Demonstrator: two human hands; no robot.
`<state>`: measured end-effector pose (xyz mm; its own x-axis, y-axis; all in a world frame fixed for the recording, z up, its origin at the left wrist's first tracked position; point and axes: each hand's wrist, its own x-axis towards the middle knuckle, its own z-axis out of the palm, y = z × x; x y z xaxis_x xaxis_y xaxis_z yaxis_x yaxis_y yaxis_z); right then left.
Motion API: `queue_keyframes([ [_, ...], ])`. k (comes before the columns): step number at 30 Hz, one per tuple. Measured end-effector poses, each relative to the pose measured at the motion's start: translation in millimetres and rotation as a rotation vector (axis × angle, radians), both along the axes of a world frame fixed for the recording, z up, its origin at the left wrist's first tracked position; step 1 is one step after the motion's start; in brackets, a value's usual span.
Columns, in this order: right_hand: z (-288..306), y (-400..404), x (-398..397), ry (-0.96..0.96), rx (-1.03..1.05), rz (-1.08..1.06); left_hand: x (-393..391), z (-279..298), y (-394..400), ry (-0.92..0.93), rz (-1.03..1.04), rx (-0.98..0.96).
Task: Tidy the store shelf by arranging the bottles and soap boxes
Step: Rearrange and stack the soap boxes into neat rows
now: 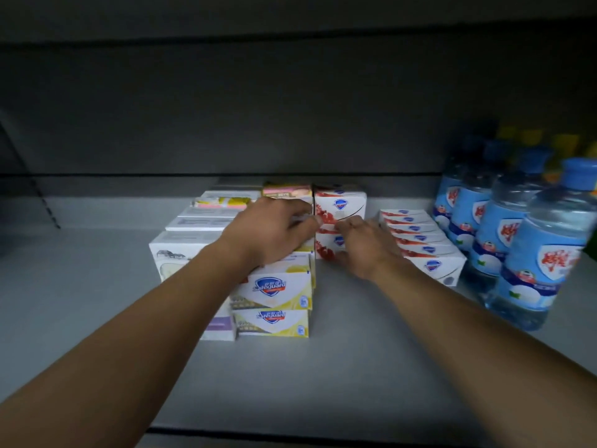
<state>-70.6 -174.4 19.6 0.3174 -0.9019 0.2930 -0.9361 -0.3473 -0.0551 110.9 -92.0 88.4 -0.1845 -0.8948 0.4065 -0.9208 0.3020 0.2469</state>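
Mid-frame on the shelf (97, 302): left hand (271, 231) curled over the yellow soap boxes (274, 286), right hand (365, 244) fingers bent, pinching the red soap boxes (339, 205). Risk if nudged sideways: toppling either stack, or bumping the bottles (517, 240) at right.

We are seeing yellow soap boxes (273, 291) stacked left, red soap boxes (339, 205) stacked centre, blue-capped bottles (504, 227) standing upright right.
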Motion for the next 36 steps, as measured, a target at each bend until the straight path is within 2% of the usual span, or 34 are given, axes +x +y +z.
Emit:
queue_keyframes([
  [9, -2.5, 2.8, 3.0, 0.026, -0.095, -0.132, -0.3, 0.1, -1.0, -0.032, 0.006, 0.012],
  [14, 16.8, 22.0, -6.6, -0.132, -0.210, -0.114, -1.3, 1.2, 1.1, -0.028, -0.005, 0.021],
  [18, 25.9, 44.6, -23.1, -0.454, -0.292, -0.039, -1.8, 5.1, 2.2, -0.072, -0.014, -0.016],
  [20, 24.8, 53.4, -31.6, -0.672, -0.243, 0.011, -4.5, 8.9, 4.0, -0.150, -0.031, -0.061],
  [23, 24.5, 62.3, -41.9, -1.108, -0.078, 0.125, -13.8, 16.2, 3.2, -0.222, -0.052, -0.129],
  [25, 24.3, 65.9, -46.7, -1.313, 0.013, 0.211, -24.1, 18.7, 0.4, -0.108, -0.085, -0.108],
  [28, 23.2, 65.0, -53.0, -1.469, 0.102, 0.286, -43.4, 19.9, -7.7, 0.180, -0.224, 0.006],
  [31, 20.7, 62.4, -59.6, -1.477, 0.084, 0.280, -57.8, 17.6, -20.8, 0.308, -0.328, 0.029],
  [36, 14.0, 64.2, -72.1, -1.409, 0.154, 0.376, -62.0, 6.6, -34.5, 0.748, -0.338, 0.185],
])
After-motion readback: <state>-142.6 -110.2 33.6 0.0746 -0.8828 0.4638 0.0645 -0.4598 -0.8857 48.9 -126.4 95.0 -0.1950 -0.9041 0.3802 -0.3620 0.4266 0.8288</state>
